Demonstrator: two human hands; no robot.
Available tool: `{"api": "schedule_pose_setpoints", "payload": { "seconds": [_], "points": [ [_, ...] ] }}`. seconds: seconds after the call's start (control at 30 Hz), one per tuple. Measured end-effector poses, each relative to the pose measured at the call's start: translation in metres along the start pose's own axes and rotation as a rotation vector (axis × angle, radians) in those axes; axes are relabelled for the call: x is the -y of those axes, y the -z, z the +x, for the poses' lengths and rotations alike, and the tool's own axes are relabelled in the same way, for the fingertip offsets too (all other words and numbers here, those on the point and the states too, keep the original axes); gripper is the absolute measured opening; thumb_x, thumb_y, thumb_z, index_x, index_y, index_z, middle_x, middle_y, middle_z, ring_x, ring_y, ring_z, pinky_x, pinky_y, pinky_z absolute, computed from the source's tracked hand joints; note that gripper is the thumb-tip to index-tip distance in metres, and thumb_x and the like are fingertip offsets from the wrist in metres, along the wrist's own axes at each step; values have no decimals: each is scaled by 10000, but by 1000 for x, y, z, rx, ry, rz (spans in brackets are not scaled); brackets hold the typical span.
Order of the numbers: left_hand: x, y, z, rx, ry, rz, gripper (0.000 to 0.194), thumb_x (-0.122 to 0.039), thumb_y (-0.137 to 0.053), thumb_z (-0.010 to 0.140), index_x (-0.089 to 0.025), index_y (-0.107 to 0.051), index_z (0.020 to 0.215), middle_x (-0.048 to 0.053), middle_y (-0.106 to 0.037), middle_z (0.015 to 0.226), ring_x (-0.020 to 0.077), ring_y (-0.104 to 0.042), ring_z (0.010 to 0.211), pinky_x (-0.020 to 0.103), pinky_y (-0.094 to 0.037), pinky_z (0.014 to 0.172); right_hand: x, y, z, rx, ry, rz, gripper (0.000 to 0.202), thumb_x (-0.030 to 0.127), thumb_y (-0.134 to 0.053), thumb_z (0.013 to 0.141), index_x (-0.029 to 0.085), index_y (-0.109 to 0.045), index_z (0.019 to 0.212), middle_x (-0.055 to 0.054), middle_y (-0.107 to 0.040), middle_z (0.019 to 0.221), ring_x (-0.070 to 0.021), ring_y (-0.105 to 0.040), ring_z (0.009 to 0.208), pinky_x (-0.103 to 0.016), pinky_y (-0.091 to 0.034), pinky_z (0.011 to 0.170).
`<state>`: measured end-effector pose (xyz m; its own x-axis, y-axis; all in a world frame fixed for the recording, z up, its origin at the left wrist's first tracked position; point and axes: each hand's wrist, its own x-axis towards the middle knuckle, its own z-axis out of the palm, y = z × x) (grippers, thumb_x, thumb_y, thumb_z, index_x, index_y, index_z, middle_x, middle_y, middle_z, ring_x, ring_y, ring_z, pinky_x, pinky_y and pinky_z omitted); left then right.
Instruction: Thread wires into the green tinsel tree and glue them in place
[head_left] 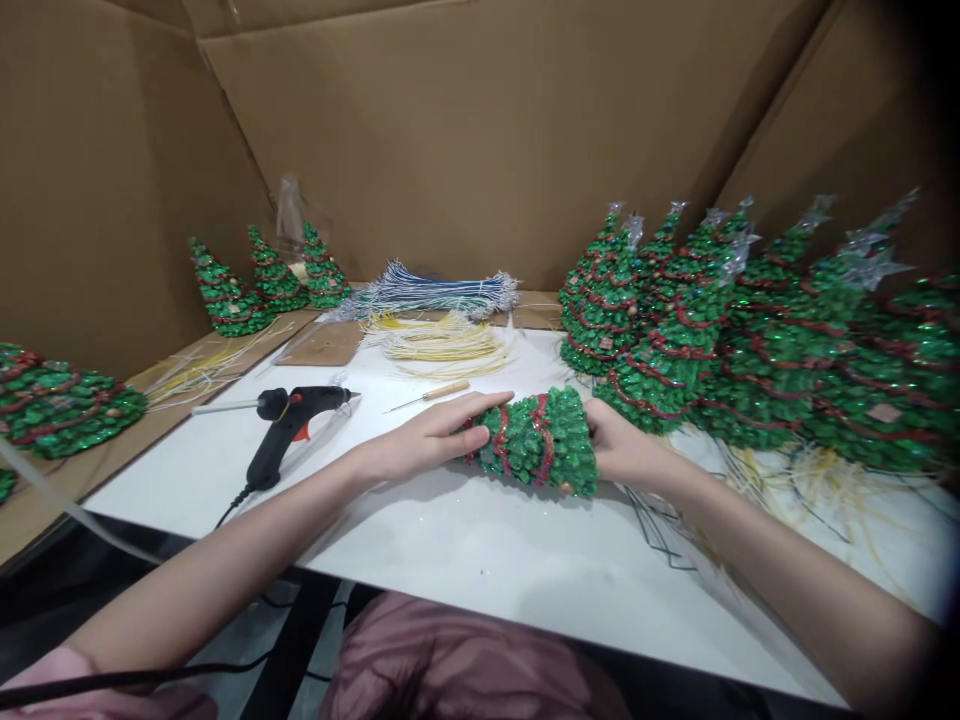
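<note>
A small green Christmas tree figurine (536,440) with red garlands lies on its side above the white board, its base turned to the right. My left hand (454,430) is closed around its narrow end, the thumb on the near side and the fingers along the top. At the base, my right hand (619,445) is curled against the opening; its fingertips are hidden behind the rim or inside. A thin awl with a wooden handle (446,390) lies just behind my left hand. Dark wires (664,535) are on the board beneath my right wrist.
A black hot glue gun (281,430) with a glue stick lies at left. Bundles of blue-white wires (442,292) and yellow wires (442,343) lie at the back. Several star-topped trees (667,355) crowd the right; other trees (225,290) stand left. Cardboard walls (465,140) enclose the table.
</note>
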<state>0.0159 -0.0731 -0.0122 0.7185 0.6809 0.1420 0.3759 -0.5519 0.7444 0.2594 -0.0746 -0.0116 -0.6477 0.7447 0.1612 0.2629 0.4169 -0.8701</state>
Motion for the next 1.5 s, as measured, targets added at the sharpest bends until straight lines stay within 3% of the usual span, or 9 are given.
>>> {"api": "schedule_pose_setpoints", "payload": {
  "seconds": [0.43,0.63,0.9,1.1,1.3,1.5],
  "points": [
    [-5,-3,0,-9,13,8,494,-395,-377,953,-223,-342,1414,45,-390,1461,212,-335,1347,353,-232,1128,-1,-4,-2,-48,45,28,127,215,-686,643,128,-681,737,-18,-686,709,-183,-622,704,-282,-518,665],
    [1,-2,0,11,53,-106,499,-385,-382,943,-260,-328,1423,9,-326,1498,224,-281,1379,370,-188,1146,-1,-5,-3,-75,29,31,143,187,-671,643,127,-680,772,-31,-699,763,-191,-633,723,-287,-521,663],
    [-2,-2,2,-3,47,18,506,-284,-402,918,-233,-337,1417,11,-364,1476,218,-313,1355,368,-212,1137,2,-5,-3,-71,-8,45,220,248,-709,651,123,-679,831,-39,-697,771,-202,-633,735,-306,-520,694],
    [1,-3,2,-17,-16,66,493,-323,-400,935,-224,-338,1414,37,-397,1453,220,-356,1326,356,-256,1113,5,-1,-2,-6,-44,57,339,223,-735,599,130,-673,919,-57,-704,886,-232,-643,800,-324,-535,710],
    [0,-3,1,-21,-33,85,491,-347,-383,946,-231,-328,1419,43,-399,1450,222,-371,1315,349,-273,1102,2,3,2,59,-32,46,451,199,-696,621,127,-618,1060,-93,-679,1041,-249,-623,939,-371,-507,855],
    [-1,-3,-1,-26,-45,106,494,-355,-370,951,-224,-317,1424,55,-407,1442,220,-381,1308,349,-280,1099,1,9,5,191,-97,143,315,225,-716,615,138,-631,906,-32,-679,844,-181,-608,796,-320,-513,794]
  ]
}}
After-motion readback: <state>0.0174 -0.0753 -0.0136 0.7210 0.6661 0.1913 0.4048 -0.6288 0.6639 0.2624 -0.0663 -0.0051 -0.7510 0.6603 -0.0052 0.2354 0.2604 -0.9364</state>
